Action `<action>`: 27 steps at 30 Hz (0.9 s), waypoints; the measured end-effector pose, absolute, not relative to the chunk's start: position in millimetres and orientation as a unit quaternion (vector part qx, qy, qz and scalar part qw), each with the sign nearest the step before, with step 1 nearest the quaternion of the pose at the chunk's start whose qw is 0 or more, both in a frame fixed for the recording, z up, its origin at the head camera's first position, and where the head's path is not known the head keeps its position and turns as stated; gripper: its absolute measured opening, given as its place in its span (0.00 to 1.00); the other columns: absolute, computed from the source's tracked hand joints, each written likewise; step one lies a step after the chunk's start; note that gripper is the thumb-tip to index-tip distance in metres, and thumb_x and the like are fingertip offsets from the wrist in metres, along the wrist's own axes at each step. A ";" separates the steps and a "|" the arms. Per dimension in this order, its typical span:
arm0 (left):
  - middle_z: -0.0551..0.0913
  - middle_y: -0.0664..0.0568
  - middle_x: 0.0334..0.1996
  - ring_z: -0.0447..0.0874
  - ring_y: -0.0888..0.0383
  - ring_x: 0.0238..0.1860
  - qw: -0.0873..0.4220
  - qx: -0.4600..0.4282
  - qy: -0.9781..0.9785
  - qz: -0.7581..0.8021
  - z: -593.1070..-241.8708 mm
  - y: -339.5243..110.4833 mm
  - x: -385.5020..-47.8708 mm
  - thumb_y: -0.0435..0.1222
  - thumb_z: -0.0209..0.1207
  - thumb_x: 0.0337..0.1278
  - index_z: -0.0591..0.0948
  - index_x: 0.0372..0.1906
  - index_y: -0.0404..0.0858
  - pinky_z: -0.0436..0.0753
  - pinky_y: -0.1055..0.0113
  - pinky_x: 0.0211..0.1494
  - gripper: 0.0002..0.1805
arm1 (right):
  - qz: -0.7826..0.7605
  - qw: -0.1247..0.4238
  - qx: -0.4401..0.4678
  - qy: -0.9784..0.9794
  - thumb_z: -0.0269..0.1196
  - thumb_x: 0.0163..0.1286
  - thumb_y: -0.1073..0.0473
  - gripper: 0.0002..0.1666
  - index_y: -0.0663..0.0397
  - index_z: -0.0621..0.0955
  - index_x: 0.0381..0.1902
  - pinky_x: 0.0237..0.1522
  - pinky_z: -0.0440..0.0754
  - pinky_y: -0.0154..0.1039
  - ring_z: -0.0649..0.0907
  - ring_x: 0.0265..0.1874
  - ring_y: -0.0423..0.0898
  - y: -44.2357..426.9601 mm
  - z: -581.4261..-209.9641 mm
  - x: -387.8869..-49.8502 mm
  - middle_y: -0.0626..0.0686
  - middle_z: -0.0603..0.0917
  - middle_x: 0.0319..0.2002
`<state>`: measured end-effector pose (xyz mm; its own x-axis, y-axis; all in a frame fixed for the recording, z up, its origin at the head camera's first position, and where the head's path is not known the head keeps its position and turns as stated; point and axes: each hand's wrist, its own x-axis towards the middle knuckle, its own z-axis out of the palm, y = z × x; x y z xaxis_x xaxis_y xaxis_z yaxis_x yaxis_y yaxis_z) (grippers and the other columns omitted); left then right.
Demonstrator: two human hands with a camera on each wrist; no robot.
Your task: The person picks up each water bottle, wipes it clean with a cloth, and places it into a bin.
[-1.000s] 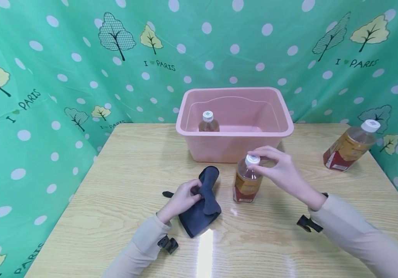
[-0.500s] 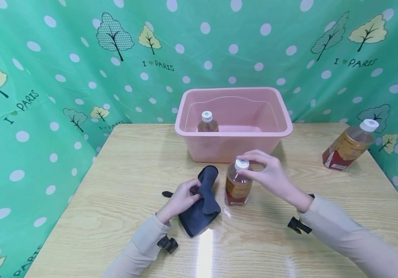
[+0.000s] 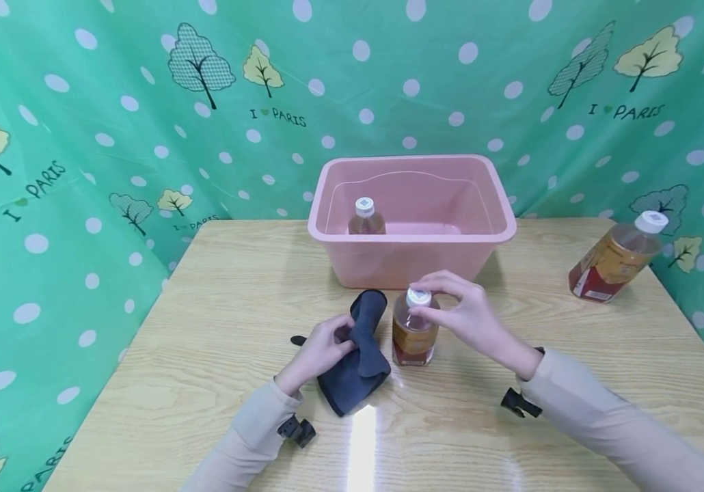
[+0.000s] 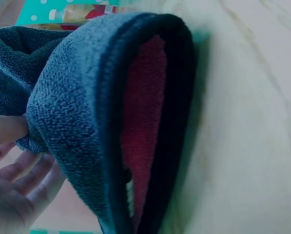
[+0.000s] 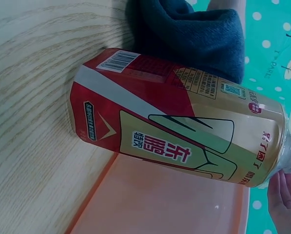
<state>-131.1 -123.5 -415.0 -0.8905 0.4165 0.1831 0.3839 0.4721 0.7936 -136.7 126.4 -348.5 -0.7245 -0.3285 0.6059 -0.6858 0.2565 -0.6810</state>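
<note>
In the head view my right hand pinches the white cap of a drink bottle, thumb and fingers on either side. The bottle is upright, with a red and gold label and brown contents; whether its base touches the table, I cannot tell. Just left of it, my left hand pinches a fold of a dark blue-grey cloth lying bunched on the table. In the left wrist view the terry cloth rises in a loop with a black edge. The right wrist view has the bottle's label close up.
Behind the hands stands a pink plastic bin with another capped bottle inside at its left. A third bottle stands at the right of the wooden table. A green patterned curtain hangs behind.
My right hand has moved left and slightly nearer with the bottle, bringing it close beside the cloth. My left hand has kept its hold on the cloth, almost still.
</note>
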 end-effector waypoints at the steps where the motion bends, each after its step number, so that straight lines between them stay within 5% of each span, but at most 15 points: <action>1: 0.76 0.49 0.28 0.74 0.58 0.29 0.014 0.236 0.857 0.458 -414.6 -123.6 -131.6 0.19 0.54 0.39 0.73 0.29 0.35 0.75 0.69 0.33 0.11 | 0.514 0.175 0.330 -0.772 0.69 0.42 0.71 0.20 0.65 0.81 0.37 0.41 0.75 0.28 0.77 0.39 0.38 126.2 -348.8 -136.4 0.54 0.80 0.36; 27: 0.77 0.45 0.30 0.77 0.55 0.30 -0.013 0.268 0.824 0.500 -369.4 -107.3 -134.2 0.19 0.53 0.41 0.74 0.29 0.32 0.78 0.69 0.32 0.08 | 0.474 0.204 0.368 -0.773 0.67 0.41 0.75 0.22 0.65 0.80 0.40 0.39 0.76 0.29 0.79 0.39 0.43 130.0 -348.6 -134.2 0.56 0.81 0.38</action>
